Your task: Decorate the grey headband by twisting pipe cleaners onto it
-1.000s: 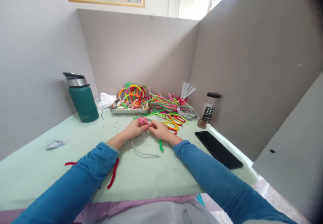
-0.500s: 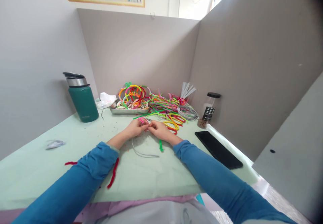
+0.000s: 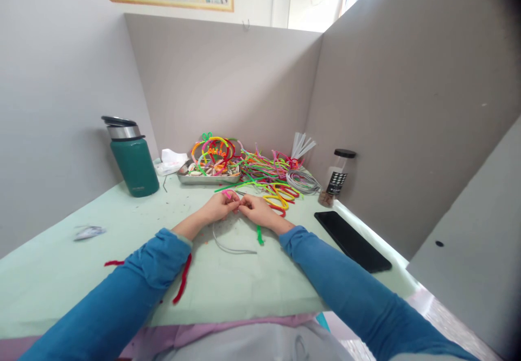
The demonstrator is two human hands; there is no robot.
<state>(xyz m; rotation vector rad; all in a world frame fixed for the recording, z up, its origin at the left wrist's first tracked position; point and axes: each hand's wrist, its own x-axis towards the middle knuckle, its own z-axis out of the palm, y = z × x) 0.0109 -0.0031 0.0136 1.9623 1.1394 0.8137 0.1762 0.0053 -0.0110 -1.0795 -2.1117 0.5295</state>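
Observation:
My left hand (image 3: 220,207) and my right hand (image 3: 257,210) meet fingertip to fingertip over the middle of the table, both closed in a pinch. A pink pipe cleaner (image 3: 228,193) shows at the left fingers, which grip it. What the right fingertips pinch is too small to make out. Below the hands a thin grey wire (image 3: 228,249) curves over the cloth. Beside my right wrist lies a short green pipe cleaner piece (image 3: 260,235). Yellow and red pipe cleaner loops (image 3: 277,202) lie just behind the right hand.
Behind the hands are a metal tray (image 3: 209,179) with husks and a pipe cleaner shape, a pipe cleaner heap (image 3: 264,168), and coiled wire (image 3: 303,182). A green bottle (image 3: 135,165) stands left; a jar (image 3: 337,179) and black phone (image 3: 352,240) are right. Red pieces (image 3: 183,279) lie in front.
The pink pipe cleaner has shifted very slightly at the left fingers. Hands and everything on the table otherwise look the same.

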